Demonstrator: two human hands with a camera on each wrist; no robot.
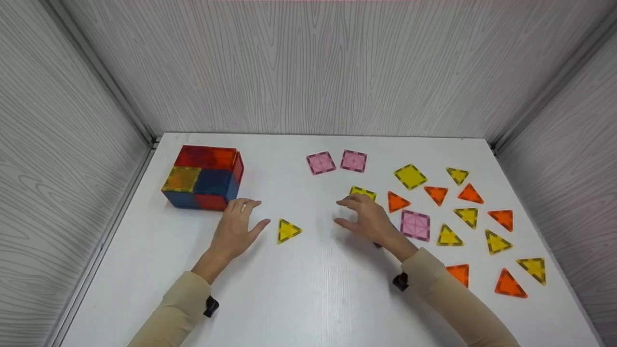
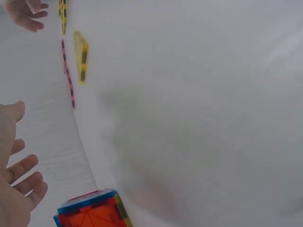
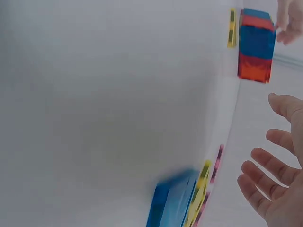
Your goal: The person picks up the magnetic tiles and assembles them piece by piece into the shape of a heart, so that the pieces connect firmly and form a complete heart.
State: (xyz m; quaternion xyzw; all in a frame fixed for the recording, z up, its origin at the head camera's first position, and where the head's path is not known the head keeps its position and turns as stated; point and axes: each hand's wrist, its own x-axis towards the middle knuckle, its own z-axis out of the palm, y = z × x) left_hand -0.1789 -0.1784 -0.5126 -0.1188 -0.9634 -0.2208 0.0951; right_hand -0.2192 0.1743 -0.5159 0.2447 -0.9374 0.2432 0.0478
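Observation:
My left hand (image 1: 234, 231) hovers at the front right of a box-shaped block of red, blue and yellow tiles (image 1: 207, 176), its fingers relaxed and holding nothing. A yellow triangle (image 1: 288, 231) lies flat just right of that hand. My right hand (image 1: 371, 219), also holding nothing, hangs over a yellow square tile (image 1: 362, 192) and partly covers it. A blue piece (image 3: 175, 198) shows at the bottom of the right wrist view; in the head view my right hand hides most of it. Spread fingers of the left hand (image 2: 19, 175) appear in the left wrist view.
Two pink squares (image 1: 321, 163) lie at the back middle. On the right are a pink square (image 1: 415, 225), a yellow square (image 1: 410, 176), several orange triangles (image 1: 510, 283) and several yellow triangles (image 1: 531, 270). Grey panels (image 1: 308, 67) stand behind and at both sides of the white table (image 1: 299, 299).

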